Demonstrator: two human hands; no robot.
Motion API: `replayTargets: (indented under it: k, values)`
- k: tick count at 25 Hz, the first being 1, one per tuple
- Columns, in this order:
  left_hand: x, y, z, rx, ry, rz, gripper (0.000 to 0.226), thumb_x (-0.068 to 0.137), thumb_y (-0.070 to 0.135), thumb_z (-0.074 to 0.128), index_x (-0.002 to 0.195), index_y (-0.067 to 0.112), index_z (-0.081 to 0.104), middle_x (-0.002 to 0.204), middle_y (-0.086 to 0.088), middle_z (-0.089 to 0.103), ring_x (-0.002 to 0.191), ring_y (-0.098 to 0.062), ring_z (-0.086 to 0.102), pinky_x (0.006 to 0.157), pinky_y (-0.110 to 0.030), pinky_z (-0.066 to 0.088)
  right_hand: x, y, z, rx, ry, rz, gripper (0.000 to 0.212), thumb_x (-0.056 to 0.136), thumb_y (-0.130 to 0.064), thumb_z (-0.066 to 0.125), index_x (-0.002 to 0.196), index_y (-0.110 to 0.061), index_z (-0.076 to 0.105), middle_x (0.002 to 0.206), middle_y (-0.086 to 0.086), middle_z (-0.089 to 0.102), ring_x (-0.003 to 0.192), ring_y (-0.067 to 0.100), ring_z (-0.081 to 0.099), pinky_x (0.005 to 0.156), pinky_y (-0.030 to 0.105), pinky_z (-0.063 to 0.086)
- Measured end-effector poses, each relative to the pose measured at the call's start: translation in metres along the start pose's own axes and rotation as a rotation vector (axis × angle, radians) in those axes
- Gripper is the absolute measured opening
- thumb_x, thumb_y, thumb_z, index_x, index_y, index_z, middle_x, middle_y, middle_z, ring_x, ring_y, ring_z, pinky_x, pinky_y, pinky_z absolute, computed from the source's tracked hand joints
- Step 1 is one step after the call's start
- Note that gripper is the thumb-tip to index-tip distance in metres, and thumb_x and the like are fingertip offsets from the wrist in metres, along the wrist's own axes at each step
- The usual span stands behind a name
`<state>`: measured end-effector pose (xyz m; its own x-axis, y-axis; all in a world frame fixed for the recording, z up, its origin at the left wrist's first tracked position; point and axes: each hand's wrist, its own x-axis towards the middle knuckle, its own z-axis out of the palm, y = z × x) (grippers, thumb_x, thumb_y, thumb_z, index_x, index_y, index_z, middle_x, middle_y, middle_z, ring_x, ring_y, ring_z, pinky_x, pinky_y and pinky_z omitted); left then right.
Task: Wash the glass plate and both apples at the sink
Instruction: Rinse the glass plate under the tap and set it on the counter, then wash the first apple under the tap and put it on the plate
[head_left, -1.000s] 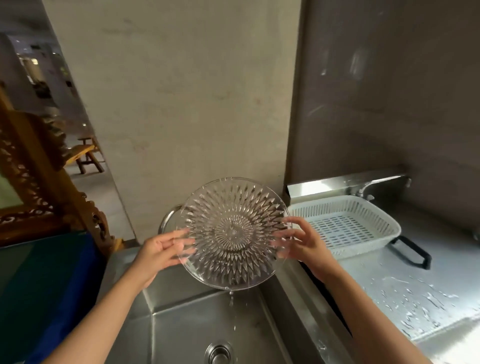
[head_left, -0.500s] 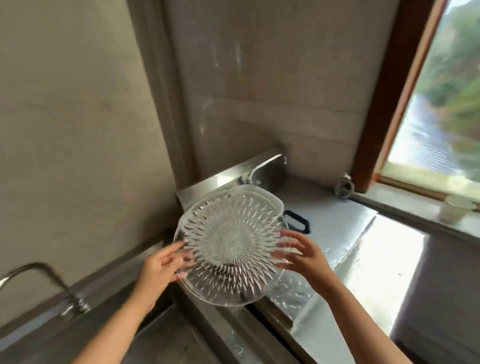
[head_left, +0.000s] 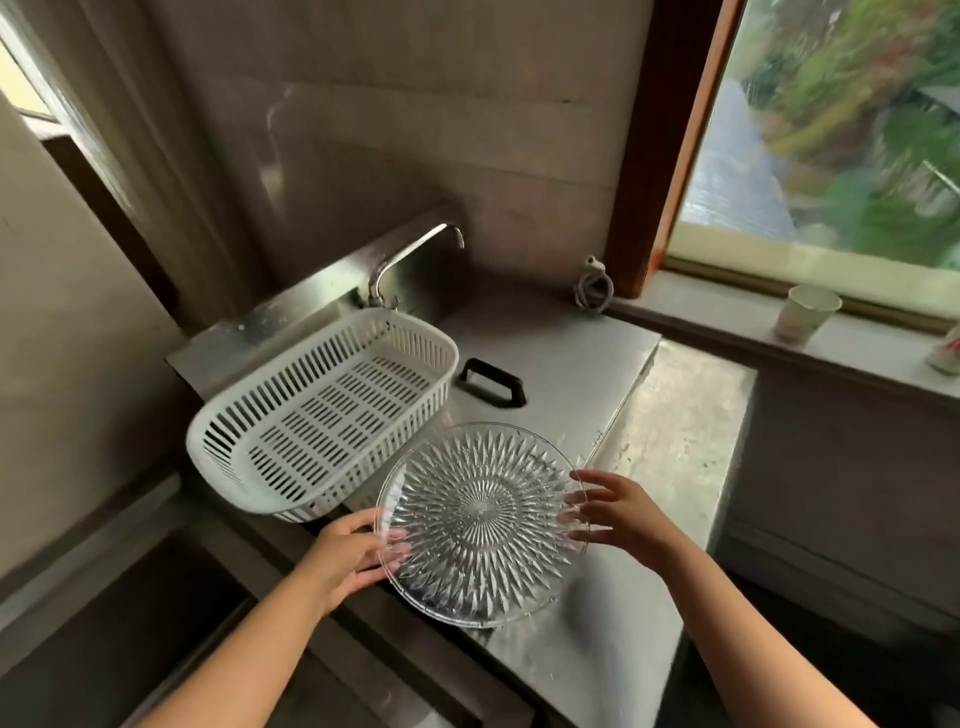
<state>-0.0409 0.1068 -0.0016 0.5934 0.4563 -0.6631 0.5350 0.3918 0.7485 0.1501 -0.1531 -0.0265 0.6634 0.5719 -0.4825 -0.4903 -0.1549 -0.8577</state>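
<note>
The round cut-glass plate (head_left: 480, 522) is held nearly flat, low over the steel counter to the right of the sink. My left hand (head_left: 345, 556) grips its left rim, fingers under the glass and thumb on top. My right hand (head_left: 615, 512) holds the right rim, with the fingertips showing through the glass. No apple is in view. Only a dark corner of the sink basin (head_left: 119, 623) shows at the lower left.
A white slotted plastic basket (head_left: 322, 410) sits just left of and behind the plate. A steel faucet (head_left: 410, 257) rises behind it. A black handle (head_left: 491, 387) lies on the steel counter (head_left: 670, 441). On the window ledge stands a paper cup (head_left: 805, 312).
The plate has gone from upright over the sink, dripping, to the right and down, tilted almost flat above the counter. Both hands kept hold of it. My view swung right.
</note>
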Motion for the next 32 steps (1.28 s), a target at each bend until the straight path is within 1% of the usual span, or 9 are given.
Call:
replayTargets:
  k: [7, 10, 13, 19, 21, 25, 27, 29, 32]
  values:
    - [0.016, -0.008, -0.005, 0.008, 0.074, -0.078, 0.049, 0.088, -0.011, 0.046, 0.133, 0.007, 0.044, 0.096, -0.016, 0.066, 0.082, -0.026, 0.065, 0.070, -0.037, 0.053, 0.018, 0.016, 0.002, 0.019, 0.009, 0.056, 0.043, 0.082, 0.018, 0.045, 0.108, -0.015, 0.058, 0.099, 0.019, 0.064, 0.079, 0.027, 0.067, 0.058, 0.035, 0.060]
    - [0.018, -0.016, 0.000, 0.010, 0.100, -0.077, 0.049, 0.087, -0.011, 0.048, 0.133, 0.006, 0.046, 0.106, -0.018, 0.064, 0.090, -0.027, 0.063, 0.077, -0.040, 0.051, 0.018, 0.017, 0.002, 0.013, 0.034, 0.070, 0.046, 0.081, 0.018, 0.046, 0.115, -0.011, 0.056, 0.099, 0.019, 0.062, 0.079, 0.027, 0.065, 0.060, 0.036, 0.061]
    - [0.020, -0.021, 0.003, -0.029, 0.123, -0.065, 0.049, 0.087, -0.011, 0.049, 0.132, 0.006, 0.047, 0.109, -0.019, 0.063, 0.098, -0.029, 0.061, 0.082, -0.041, 0.049, 0.016, 0.014, 0.002, 0.021, 0.056, 0.086, 0.046, 0.080, 0.018, 0.047, 0.115, -0.012, 0.056, 0.096, 0.018, 0.062, 0.076, 0.028, 0.065, 0.060, 0.035, 0.061]
    - [0.015, -0.022, 0.007, -0.029, 0.177, -0.068, 0.047, 0.085, -0.013, 0.049, 0.129, 0.004, 0.050, 0.094, -0.017, 0.062, 0.094, -0.029, 0.062, 0.084, -0.041, 0.049, 0.013, 0.013, 0.007, 0.004, 0.105, 0.098, 0.045, 0.082, 0.017, 0.046, 0.118, -0.007, 0.056, 0.092, 0.017, 0.060, 0.077, 0.028, 0.063, 0.059, 0.034, 0.062]
    - [0.012, -0.019, 0.006, -0.008, 0.178, -0.081, 0.046, 0.084, -0.012, 0.052, 0.127, 0.004, 0.052, 0.102, -0.020, 0.064, 0.091, -0.028, 0.063, 0.084, -0.042, 0.050, 0.009, 0.011, 0.009, -0.013, 0.115, 0.103, 0.042, 0.083, 0.014, 0.048, 0.120, -0.006, 0.055, 0.092, 0.020, 0.059, 0.076, 0.028, 0.062, 0.061, 0.034, 0.062]
    - [-0.002, -0.005, -0.003, 0.094, 0.143, -0.060, 0.047, 0.083, -0.001, 0.061, 0.128, 0.007, 0.050, 0.121, -0.018, 0.061, 0.099, -0.025, 0.060, 0.084, -0.042, 0.050, -0.001, 0.000, 0.007, -0.195, 0.145, 0.101, 0.045, 0.083, 0.010, 0.054, 0.126, -0.002, 0.049, 0.092, 0.023, 0.060, 0.077, 0.029, 0.062, 0.069, 0.036, 0.057]
    - [-0.012, 0.007, -0.010, 0.129, 0.128, -0.026, 0.048, 0.083, 0.004, 0.063, 0.128, 0.010, 0.051, 0.120, -0.014, 0.061, 0.102, -0.023, 0.059, 0.084, -0.041, 0.050, -0.005, -0.012, 0.007, -0.312, 0.206, 0.065, 0.046, 0.081, 0.010, 0.054, 0.126, 0.000, 0.050, 0.085, 0.019, 0.060, 0.071, 0.026, 0.060, 0.071, 0.037, 0.056]
    - [-0.023, 0.018, -0.017, 0.125, 0.097, 0.014, 0.047, 0.082, 0.008, 0.065, 0.128, 0.012, 0.052, 0.121, -0.010, 0.059, 0.102, -0.022, 0.061, 0.086, -0.041, 0.051, -0.010, -0.028, 0.014, -0.398, 0.248, 0.008, 0.044, 0.080, 0.009, 0.055, 0.123, 0.001, 0.054, 0.088, 0.021, 0.061, 0.074, 0.026, 0.059, 0.076, 0.041, 0.056]
    - [-0.046, 0.031, -0.030, 0.109, 0.074, 0.066, 0.048, 0.082, 0.013, 0.066, 0.128, 0.015, 0.052, 0.127, -0.006, 0.057, 0.103, -0.021, 0.062, 0.090, -0.041, 0.050, -0.019, -0.053, 0.049, -0.439, 0.142, -0.047, 0.040, 0.082, 0.006, 0.057, 0.122, 0.001, 0.055, 0.093, 0.022, 0.060, 0.081, 0.027, 0.058, 0.076, 0.038, 0.055]
